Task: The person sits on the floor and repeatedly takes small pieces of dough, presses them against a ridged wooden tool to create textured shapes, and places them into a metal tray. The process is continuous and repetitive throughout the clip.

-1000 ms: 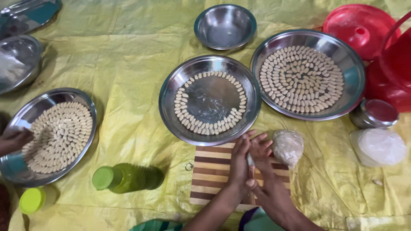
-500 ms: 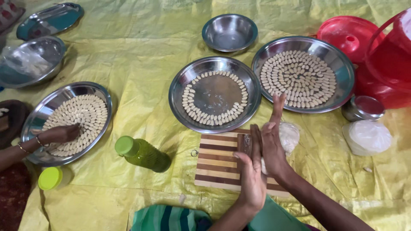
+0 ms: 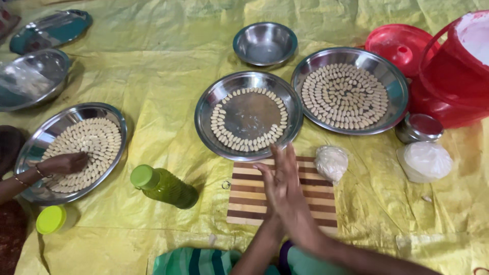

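My left hand (image 3: 265, 174) and my right hand (image 3: 289, 198) are pressed palm to palm, fingers straight and pointing away from me, just above a striped wooden board (image 3: 249, 203). Whatever lies between the palms is hidden. Right beyond the fingertips sits a round steel plate (image 3: 204, 119) with small pale dough pieces ringed around its edge and a bare centre. A lump of dough in clear plastic (image 3: 331, 162) rests at the board's far right corner.
A second steel plate (image 3: 398, 86), full of dough pieces, and an empty steel bowl (image 3: 265, 43) lie beyond. Red bucket (image 3: 448, 76), red lid (image 3: 397, 43), small steel tin (image 3: 418, 127), white bag (image 3: 425, 160) at right. Green bottle (image 3: 163, 186) lies left. Another person's hand (image 3: 63, 163) touches the left plate (image 3: 35, 140).
My palms have slid against each other and now overlap with fingers aligned. The other person's hand has moved further onto the left plate. The view has shifted slightly.
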